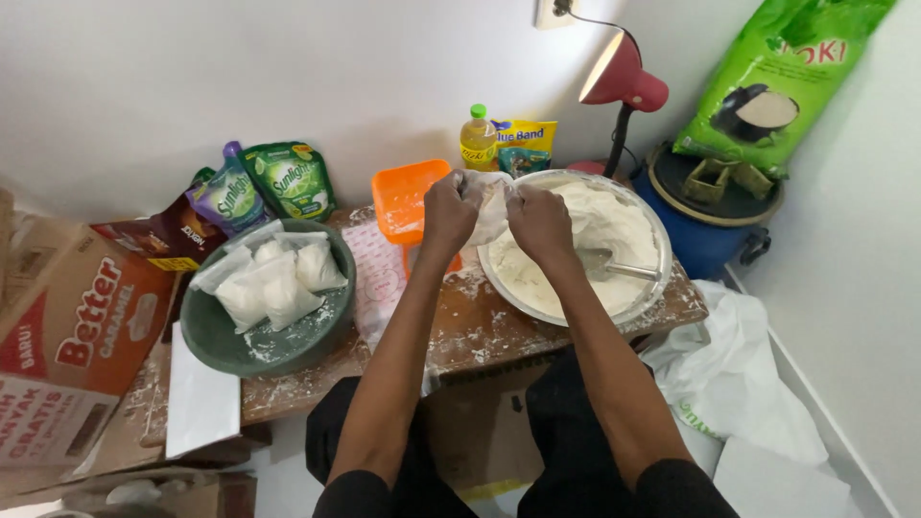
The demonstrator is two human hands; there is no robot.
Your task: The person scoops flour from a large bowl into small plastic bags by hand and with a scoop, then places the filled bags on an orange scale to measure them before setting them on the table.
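White flour dusts the whole wooden table (pixel 460 336), and from where I sit I see both hands raised together just over the near-left rim of the big metal bowl (pixel 652 225) of white dough or flour that stands at the table's right end. My left hand (pixel 449 213) and right hand (pixel 539 223) are close side by side, each pinching the top of a small clear plastic bag (pixel 487 206) filled with white stuff; the fingers are clamped on its neck. I judge the risk to be a spill: if either pinch slackens, the bag could sag or tip and dump its contents on the table instead of the bowl, and the thin film could tear if pulled too hard. A spoon handle (pixel 628 271) sticks out of the bowl near my right forearm and could be knocked. At the left end a green bowl (pixel 206 338) holds several filled, closed bags (pixel 273 278). An orange tray (pixel 408 197) sits at the far edge. Behind it stand a yellow bottle with a green cap (pixel 477 139) and a yellow and blue pouch (pixel 526 144). Toward the far-left corner lean two pouches, one green (pixel 293 177) and one purple and green (pixel 228 197). A red and white printed carton (pixel 77 331) sits off the left edge, and a tall green sack (pixel 787 72) leans on the wall at right above a blue barrel (pixel 705 245), beside a red lamp (pixel 624 82).
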